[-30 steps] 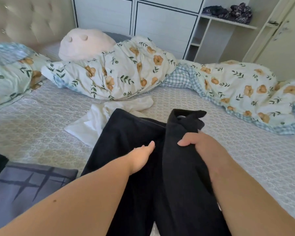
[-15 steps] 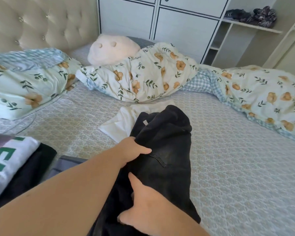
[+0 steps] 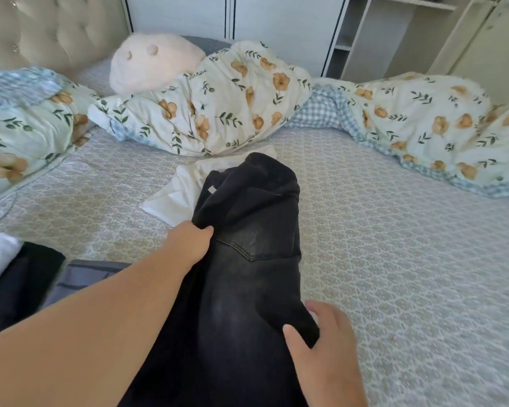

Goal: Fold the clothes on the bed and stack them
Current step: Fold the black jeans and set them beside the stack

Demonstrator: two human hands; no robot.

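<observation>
On the patterned bed cover [image 3: 394,259], the black jeans [image 3: 253,259] lie lengthwise from you toward the duvet. Your left hand [image 3: 190,245] pinches their left edge beside the pocket (farther up); your right hand [image 3: 323,348], nearer, grips the right edge.

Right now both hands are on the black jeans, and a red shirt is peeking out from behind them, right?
Not quite: the shirt behind the black jeans is white, not red, as the head view shows. The left hand and right hand are indeed on the jeans.
</observation>
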